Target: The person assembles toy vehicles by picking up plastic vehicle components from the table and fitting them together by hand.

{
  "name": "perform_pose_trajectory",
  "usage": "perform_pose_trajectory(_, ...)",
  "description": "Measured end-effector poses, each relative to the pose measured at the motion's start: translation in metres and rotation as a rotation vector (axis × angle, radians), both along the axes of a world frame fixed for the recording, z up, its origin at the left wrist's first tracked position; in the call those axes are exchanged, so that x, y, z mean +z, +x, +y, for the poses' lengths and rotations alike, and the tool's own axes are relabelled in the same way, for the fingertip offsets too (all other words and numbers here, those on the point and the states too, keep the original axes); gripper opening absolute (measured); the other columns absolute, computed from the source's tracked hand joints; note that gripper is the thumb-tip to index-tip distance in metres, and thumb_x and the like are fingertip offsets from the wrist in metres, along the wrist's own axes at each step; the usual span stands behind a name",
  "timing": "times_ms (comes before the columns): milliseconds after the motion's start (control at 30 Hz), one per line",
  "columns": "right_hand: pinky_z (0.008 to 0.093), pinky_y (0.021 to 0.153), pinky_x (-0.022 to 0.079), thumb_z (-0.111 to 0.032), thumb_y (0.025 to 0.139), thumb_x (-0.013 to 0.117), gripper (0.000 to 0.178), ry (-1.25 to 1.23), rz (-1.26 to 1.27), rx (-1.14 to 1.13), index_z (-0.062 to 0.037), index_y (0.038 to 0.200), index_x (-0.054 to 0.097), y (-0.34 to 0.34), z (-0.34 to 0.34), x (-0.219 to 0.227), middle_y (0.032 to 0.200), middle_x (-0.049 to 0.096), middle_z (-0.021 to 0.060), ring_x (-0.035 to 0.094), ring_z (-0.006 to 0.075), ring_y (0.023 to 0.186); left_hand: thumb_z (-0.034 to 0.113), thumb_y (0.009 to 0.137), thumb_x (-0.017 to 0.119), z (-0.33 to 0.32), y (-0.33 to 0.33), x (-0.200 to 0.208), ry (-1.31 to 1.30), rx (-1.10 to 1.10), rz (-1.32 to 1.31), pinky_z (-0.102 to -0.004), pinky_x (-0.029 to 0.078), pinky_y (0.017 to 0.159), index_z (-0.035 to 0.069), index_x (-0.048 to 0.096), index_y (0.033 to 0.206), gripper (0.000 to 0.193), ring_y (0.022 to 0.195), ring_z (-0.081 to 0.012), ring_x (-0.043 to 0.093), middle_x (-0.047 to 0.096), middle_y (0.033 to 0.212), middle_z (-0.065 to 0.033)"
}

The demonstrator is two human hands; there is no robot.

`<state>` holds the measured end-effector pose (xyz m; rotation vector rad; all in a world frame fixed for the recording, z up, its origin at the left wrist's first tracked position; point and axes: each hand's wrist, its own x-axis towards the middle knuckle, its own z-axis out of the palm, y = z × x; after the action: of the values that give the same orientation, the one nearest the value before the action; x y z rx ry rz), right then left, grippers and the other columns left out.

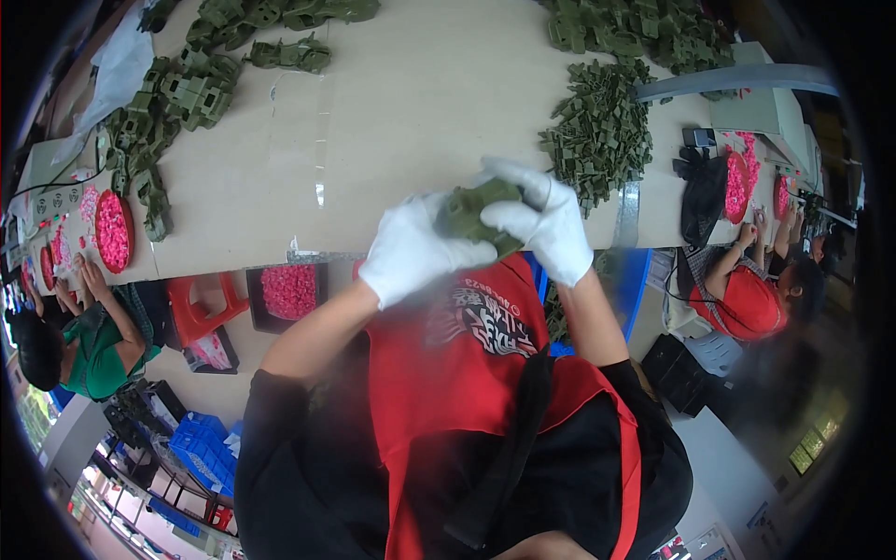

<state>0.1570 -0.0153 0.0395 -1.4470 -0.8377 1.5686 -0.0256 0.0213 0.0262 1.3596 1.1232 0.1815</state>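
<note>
Both my hands wear white gloves and meet over the near edge of the table [401, 112]. Between them is an olive-green moulded plastic part [481, 210], which looks like a toy vehicle body. My left hand [415, 245] grips its left side, thumb along the underside. On the other side, my right hand [546, 219] holds the part with thumb and fingers. The gloves hide much of its shape. A heap of small green plastic pieces [602, 131] lies beyond my right hand. Larger green vehicle bodies [196, 89] are piled at the far left.
More green parts [644, 28] lie at the far right, near a curved grey bar [737, 82]. Below the table's edge are a blue crate [635, 289], a red stool [205, 303] and a bin of pink pieces [289, 291]. Co-workers sit left [103, 345] and right [742, 299].
</note>
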Motion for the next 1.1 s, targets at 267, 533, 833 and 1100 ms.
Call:
perform_pose_trajectory(267,0.0254,0.082,0.049,-0.007,0.082,0.067,0.035,0.089,0.08,-0.367,0.0029,0.116,0.062,0.027,-0.001,-0.039,0.104,0.069,0.0109,0.064,0.014,0.09,0.02,0.063,0.082,0.0,-0.045,-0.02,-0.005,0.232,-0.152,-0.0348,0.049,0.09,-0.001,0.039,0.138,0.088,0.107,-0.0264,0.058,0.056,0.119,-0.017)
perform_pose_trajectory(533,0.0357,0.082,0.053,-0.034,0.072,0.078,0.053,0.261,-0.7,0.245,-0.0128,0.117,0.063,0.006,0.008,-0.002,0.107,0.066,0.0155,0.066,0.0304,0.093,0.011,0.067,0.081,-0.005,-0.033,-0.013,-0.338,0.316,-0.26,-0.0312,0.049,0.09,-0.002,0.048,0.129,0.071,0.102,-0.0216,0.061,0.064,0.11,-0.0144)
perform_pose_trajectory(833,0.0361,0.092,0.049,-0.022,0.082,0.066,0.05,0.257,-0.593,0.707,-0.0095,0.129,0.055,-0.028,0.006,-0.019,0.115,0.065,0.014,0.064,0.028,0.104,0.018,0.069,0.077,-0.018,-0.041,-0.022,-0.173,0.154,-0.228,-0.0316,0.049,0.089,-0.004,0.053,0.123,0.062,0.1,-0.0206,0.061,0.064,0.109,-0.0149)
perform_pose_trajectory(1100,0.0283,0.091,0.048,-0.006,0.08,0.068,0.044,-0.23,-0.065,0.407,0.005,0.122,0.058,-0.02,-0.006,-0.029,0.11,0.068,0.0128,0.063,0.015,0.099,0.026,0.07,0.076,-0.019,-0.037,-0.022,-0.042,0.05,-0.094,-0.0348,0.048,0.092,-0.003,0.05,0.128,0.07,0.106,-0.0294,0.063,0.064,0.112,-0.0238)
